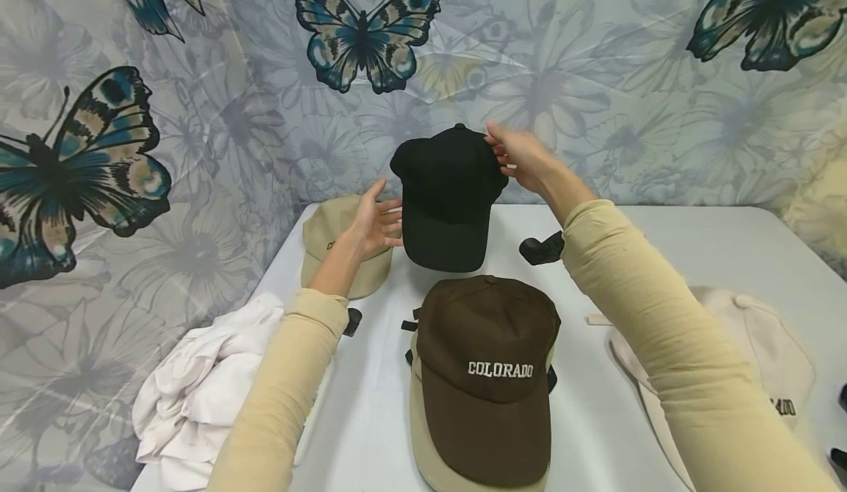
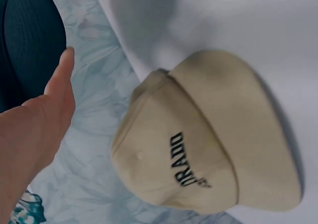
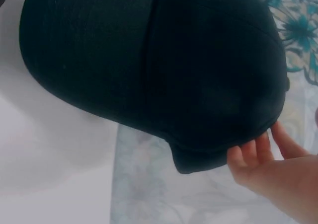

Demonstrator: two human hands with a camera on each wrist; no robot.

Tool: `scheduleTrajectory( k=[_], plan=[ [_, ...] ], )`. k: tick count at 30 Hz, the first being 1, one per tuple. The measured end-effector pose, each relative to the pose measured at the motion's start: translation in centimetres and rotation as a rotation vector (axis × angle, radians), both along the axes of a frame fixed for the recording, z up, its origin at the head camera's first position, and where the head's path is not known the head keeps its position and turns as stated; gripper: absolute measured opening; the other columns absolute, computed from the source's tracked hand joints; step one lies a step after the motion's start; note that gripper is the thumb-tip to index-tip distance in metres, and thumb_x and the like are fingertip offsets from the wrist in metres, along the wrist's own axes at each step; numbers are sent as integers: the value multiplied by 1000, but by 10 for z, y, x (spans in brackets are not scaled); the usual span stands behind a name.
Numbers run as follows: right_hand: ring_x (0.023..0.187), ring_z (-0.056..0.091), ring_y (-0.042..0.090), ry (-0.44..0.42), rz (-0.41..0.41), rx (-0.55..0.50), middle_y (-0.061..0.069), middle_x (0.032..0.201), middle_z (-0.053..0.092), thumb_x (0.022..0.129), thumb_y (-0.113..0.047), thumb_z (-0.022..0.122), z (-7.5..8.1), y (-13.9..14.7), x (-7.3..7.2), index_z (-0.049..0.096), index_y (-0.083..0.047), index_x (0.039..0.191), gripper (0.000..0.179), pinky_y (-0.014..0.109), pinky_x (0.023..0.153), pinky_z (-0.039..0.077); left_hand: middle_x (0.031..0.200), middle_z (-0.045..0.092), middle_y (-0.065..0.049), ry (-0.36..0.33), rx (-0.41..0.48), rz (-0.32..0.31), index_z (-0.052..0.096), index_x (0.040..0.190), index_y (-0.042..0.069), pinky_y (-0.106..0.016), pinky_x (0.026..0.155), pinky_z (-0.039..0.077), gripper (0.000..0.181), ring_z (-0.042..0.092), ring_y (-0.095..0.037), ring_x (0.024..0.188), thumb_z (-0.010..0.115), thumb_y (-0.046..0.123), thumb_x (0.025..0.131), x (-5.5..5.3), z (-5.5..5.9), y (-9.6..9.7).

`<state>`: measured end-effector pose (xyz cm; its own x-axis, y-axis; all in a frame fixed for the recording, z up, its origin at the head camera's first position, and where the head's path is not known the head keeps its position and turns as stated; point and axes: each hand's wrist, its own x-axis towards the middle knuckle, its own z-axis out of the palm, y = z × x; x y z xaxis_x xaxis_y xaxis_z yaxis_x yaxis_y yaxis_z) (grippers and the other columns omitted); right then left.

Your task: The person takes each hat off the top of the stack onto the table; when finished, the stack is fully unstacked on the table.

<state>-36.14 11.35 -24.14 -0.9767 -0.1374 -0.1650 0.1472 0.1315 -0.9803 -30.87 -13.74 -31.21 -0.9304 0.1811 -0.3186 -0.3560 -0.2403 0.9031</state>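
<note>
A plain black baseball cap (image 1: 450, 190) is held up near the back of the table, brim down. My right hand (image 1: 519, 155) grips the side of its crown with fingertips and thumb; the right wrist view shows those fingers (image 3: 250, 153) at the cap's edge. On the other side, my left hand (image 1: 377, 220) has its fingers extended against the black cap's edge near the brim. Behind that hand lies a beige cap (image 2: 198, 105) with dark lettering. In front, a brown cap (image 1: 490, 330) lettered COLORADO rests on top of another beige cap (image 1: 423, 455).
Crumpled white cloth (image 1: 218, 396) lies at the left table edge. A pale cap (image 1: 754, 345) sits at the right, partly behind my right sleeve. A small black object (image 1: 539, 249) lies near that forearm. The butterfly-print backdrop (image 1: 562, 102) stands along the table's back and left.
</note>
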Motion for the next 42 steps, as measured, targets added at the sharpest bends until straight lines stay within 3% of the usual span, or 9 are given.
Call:
scheduleTrajectory(
  k=[5, 14, 24, 33, 42],
  plan=[
    [106, 35, 17, 11, 11, -23, 4, 120, 35, 99, -47, 41, -13, -1, -4, 42, -2, 140, 61, 31, 98, 30, 148, 32, -17, 5, -8, 67, 34, 147, 5, -53, 105, 29, 76, 31, -33, 134, 31, 61, 96, -4, -15, 5],
    [127, 30, 25, -8, 36, -51, 13, 145, 26, 100, -46, 39, -29, -2, -10, 37, -1, 143, 63, 36, 108, 25, 147, 35, -16, -24, 23, 133, 40, 144, 4, -54, 105, 26, 78, 34, -33, 132, 29, 63, 95, -10, -35, 8],
    [137, 24, 28, -10, 47, -87, 16, 150, 25, 102, -42, 38, -39, -5, -14, 38, 1, 144, 60, 37, 112, 20, 143, 38, -14, -55, 62, 207, 44, 141, 3, -53, 105, 27, 76, 35, -32, 130, 31, 62, 95, -11, -48, 8],
    [136, 24, 28, -58, 119, 11, 15, 149, 25, 100, -49, 35, -41, -6, -17, 34, -4, 147, 64, 41, 111, 20, 144, 36, -16, -88, 28, 170, 36, 145, 4, -55, 104, 27, 74, 36, -33, 129, 25, 59, 98, -10, -59, 12],
    [139, 20, 28, -79, 146, -50, 15, 151, 24, 100, -51, 34, -52, -1, -21, 26, -7, 150, 68, 44, 113, 15, 143, 37, -16, -133, 34, 171, 37, 145, 4, -55, 104, 27, 77, 37, -33, 128, 25, 63, 95, -11, -65, 12]
  ],
)
